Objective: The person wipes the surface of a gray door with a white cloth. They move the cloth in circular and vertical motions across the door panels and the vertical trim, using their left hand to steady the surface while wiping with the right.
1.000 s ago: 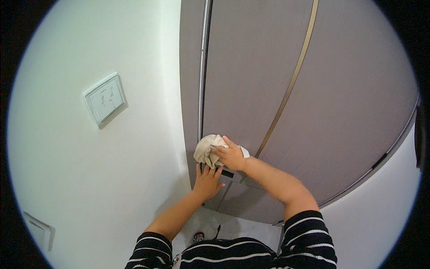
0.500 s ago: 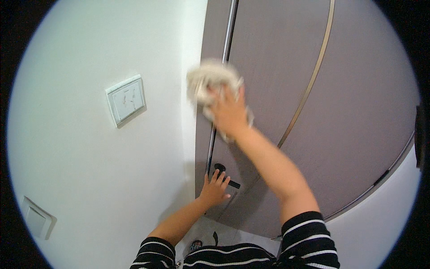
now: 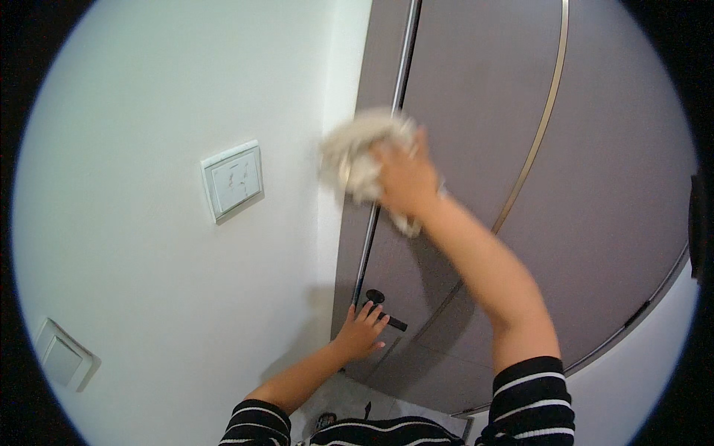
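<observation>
Cloth (image 3: 362, 152), cream, bunched in right hand (image 3: 405, 178) grip against grey door (image 3: 595, 186); left hand (image 3: 359, 334) spread beside black handle (image 3: 387, 316).

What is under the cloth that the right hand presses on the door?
The cloth lies over the door's left edge and its metal strip. The right hand covers part of it; the surface beneath is hidden.

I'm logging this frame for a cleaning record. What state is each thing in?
cloth: bunched up, pressed against the door's edge strip
right hand: closed on the cloth, raised high
left hand: open, fingers resting by the door handle
door handle: dark, level
door: grey, appears shut
wall switch: white, untouched
</observation>
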Demonstrator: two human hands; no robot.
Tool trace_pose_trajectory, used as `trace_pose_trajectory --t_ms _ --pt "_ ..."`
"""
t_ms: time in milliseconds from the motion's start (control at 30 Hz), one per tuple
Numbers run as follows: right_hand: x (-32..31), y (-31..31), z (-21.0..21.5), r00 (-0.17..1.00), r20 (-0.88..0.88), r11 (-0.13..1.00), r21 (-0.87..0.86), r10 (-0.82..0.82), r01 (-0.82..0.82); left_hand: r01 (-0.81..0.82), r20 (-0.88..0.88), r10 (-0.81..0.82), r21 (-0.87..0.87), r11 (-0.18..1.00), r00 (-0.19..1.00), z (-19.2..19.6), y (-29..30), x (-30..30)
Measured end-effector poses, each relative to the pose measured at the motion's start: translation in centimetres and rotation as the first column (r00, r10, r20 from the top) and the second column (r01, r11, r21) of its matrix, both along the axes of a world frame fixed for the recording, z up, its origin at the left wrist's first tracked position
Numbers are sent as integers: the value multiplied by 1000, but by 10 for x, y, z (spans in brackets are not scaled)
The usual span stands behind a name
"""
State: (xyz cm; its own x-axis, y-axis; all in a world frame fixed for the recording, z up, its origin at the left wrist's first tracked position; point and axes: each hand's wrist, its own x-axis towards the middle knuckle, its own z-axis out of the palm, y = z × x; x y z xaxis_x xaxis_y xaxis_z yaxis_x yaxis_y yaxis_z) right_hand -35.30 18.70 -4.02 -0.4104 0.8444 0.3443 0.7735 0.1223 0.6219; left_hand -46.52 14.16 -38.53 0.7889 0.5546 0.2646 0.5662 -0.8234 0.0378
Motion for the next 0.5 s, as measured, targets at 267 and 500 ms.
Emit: trace_pose_trajectory --t_ms 267,500 --pt "11 10 -2 988 -152 920 383 -27 84 6 -69 -11 -69 998 998 11 3 -2" --pt "89 4 -242 855 64 847 111 515 -519 54 -133 -71 -127 991 989 24 -4 -18"
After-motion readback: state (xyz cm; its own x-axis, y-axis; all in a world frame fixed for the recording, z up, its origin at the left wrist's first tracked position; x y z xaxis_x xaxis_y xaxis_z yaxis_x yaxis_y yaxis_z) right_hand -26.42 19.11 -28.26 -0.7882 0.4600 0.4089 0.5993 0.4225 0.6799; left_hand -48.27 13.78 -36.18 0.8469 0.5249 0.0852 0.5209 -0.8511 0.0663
